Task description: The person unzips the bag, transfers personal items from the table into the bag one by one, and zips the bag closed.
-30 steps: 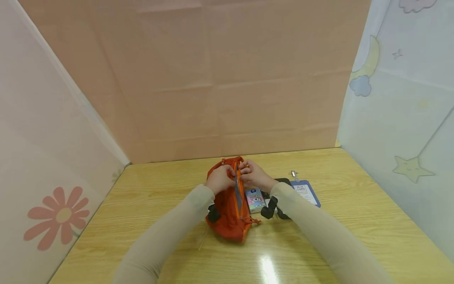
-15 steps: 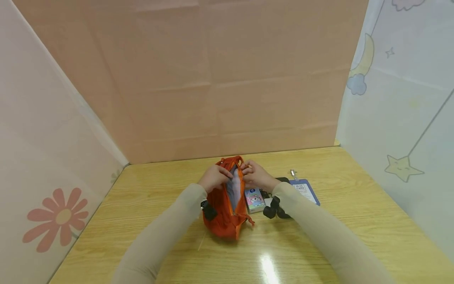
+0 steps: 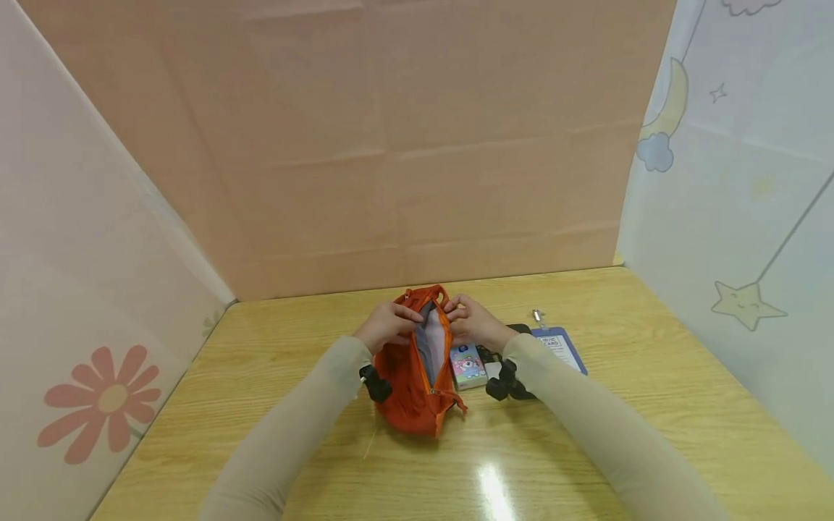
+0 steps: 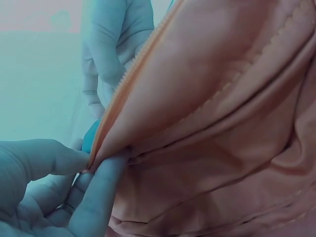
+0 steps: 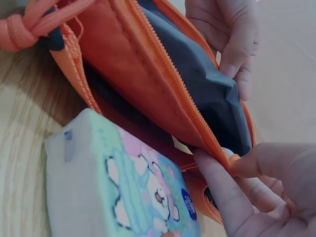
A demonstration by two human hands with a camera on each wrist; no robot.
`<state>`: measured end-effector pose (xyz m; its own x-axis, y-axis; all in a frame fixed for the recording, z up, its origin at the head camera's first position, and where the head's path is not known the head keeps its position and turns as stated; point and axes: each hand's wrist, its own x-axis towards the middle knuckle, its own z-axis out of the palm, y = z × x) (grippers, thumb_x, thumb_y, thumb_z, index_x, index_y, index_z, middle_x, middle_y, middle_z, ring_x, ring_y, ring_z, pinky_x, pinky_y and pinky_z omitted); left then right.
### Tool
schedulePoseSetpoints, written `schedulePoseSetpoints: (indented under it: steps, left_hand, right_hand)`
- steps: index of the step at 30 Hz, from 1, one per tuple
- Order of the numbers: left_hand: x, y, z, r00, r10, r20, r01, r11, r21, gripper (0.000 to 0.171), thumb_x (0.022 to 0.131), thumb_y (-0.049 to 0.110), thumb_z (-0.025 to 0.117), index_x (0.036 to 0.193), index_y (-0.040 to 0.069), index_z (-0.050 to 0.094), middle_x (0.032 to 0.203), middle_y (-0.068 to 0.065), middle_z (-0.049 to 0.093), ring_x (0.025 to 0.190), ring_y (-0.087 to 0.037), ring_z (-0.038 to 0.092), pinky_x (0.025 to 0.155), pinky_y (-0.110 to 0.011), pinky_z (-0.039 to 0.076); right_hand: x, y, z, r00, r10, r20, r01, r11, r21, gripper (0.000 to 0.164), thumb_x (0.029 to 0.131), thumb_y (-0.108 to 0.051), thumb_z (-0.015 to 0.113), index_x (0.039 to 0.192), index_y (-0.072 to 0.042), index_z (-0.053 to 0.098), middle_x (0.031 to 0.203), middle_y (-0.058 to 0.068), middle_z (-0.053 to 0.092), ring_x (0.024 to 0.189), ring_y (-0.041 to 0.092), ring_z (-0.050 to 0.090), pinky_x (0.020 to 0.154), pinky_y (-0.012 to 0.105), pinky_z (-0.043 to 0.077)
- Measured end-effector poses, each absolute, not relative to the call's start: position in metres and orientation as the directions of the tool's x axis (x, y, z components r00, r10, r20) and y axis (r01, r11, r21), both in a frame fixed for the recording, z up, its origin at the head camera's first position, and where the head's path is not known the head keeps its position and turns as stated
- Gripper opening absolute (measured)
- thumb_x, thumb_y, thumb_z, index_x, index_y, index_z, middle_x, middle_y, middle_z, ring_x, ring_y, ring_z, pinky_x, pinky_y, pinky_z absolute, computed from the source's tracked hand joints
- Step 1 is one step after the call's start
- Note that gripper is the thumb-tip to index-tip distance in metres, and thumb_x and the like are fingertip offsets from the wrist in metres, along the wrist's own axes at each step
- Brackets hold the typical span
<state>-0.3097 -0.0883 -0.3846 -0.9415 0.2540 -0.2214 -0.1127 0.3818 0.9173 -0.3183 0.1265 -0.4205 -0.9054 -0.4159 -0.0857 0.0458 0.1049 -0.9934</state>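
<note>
An orange-red zippered bag (image 3: 405, 387) lies on the table, its zipper undone and its grey lining (image 3: 430, 344) showing. My left hand (image 3: 387, 325) pinches the left edge of the opening between thumb and fingers; the left wrist view shows the toothed zipper edge (image 4: 116, 111) in that pinch. On the opposite side, my right hand (image 3: 474, 323) pinches the other zipper edge (image 5: 182, 94), thumb inside and fingers outside. The mouth gapes between both hands. A cartoon-printed tissue pack (image 5: 143, 182) lies right beside the bag, under my right hand.
Past my right wrist lies a blue ID card holder (image 3: 559, 347) with a metal clip. A black item (image 3: 520, 329) is partly hidden by my right sleeve. A knotted orange pull cord (image 5: 24, 29) hangs from the bag's near end. Fabric-covered walls enclose the wooden table (image 3: 293, 405).
My left hand has moved left, drawing its edge of the bag away and widening the mouth, so the lining shows more. My right hand has stayed nearly in place.
</note>
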Motion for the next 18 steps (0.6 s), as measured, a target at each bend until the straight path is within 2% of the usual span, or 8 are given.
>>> schedulePoseSetpoints:
  steps: [7, 11, 14, 18]
  left_hand:
    - [-0.313, -0.093, -0.387, -0.93, 0.265, -0.255, -0.161, 0.329, 0.93, 0.024, 0.094, 0.0, 0.056, 0.114, -0.001, 0.069, 0.119, -0.014, 0.061, 0.088, -0.016, 0.062, 0.074, -0.032, 0.056]
    - [-0.314, -0.095, -0.388, -0.926, 0.272, -0.263, -0.174, 0.311, 0.934, 0.025, 0.094, -0.001, 0.055, 0.115, -0.001, 0.068, 0.119, -0.013, 0.06, 0.088, -0.016, 0.062, 0.073, -0.032, 0.056]
    - [-0.314, -0.096, -0.388, -0.924, 0.272, -0.269, -0.183, 0.304, 0.935, 0.025, 0.094, -0.001, 0.055, 0.116, 0.0, 0.068, 0.115, -0.012, 0.062, 0.085, -0.015, 0.063, 0.073, -0.03, 0.056]
    - [-0.314, -0.096, -0.389, -0.925, 0.261, -0.277, -0.2, 0.288, 0.937, 0.025, 0.094, -0.002, 0.056, 0.116, -0.001, 0.067, 0.109, -0.012, 0.065, 0.082, -0.014, 0.063, 0.071, -0.029, 0.056]
  right_hand:
    - [-0.317, 0.126, -0.419, -0.912, -0.397, -0.101, 0.054, 0.128, -0.99, 0.036, 0.09, 0.011, 0.05, 0.123, 0.003, 0.038, 0.115, 0.019, 0.05, 0.096, 0.028, 0.059, 0.074, 0.041, 0.055]
    - [-0.315, 0.123, -0.412, -0.946, -0.322, -0.04, -0.044, 0.25, -0.967, 0.029, 0.092, 0.004, 0.055, 0.119, 0.004, 0.045, 0.115, 0.021, 0.054, 0.099, 0.029, 0.059, 0.079, 0.04, 0.054]
    - [-0.314, 0.12, -0.404, -0.958, -0.283, 0.044, -0.138, 0.319, -0.938, 0.027, 0.093, 0.0, 0.057, 0.119, 0.007, 0.052, 0.115, 0.022, 0.058, 0.103, 0.032, 0.059, 0.087, 0.044, 0.052]
    - [-0.312, 0.115, -0.394, -0.934, -0.355, 0.028, -0.126, 0.255, -0.959, 0.03, 0.096, 0.0, 0.053, 0.124, 0.01, 0.053, 0.121, 0.026, 0.058, 0.111, 0.037, 0.059, 0.095, 0.048, 0.049]
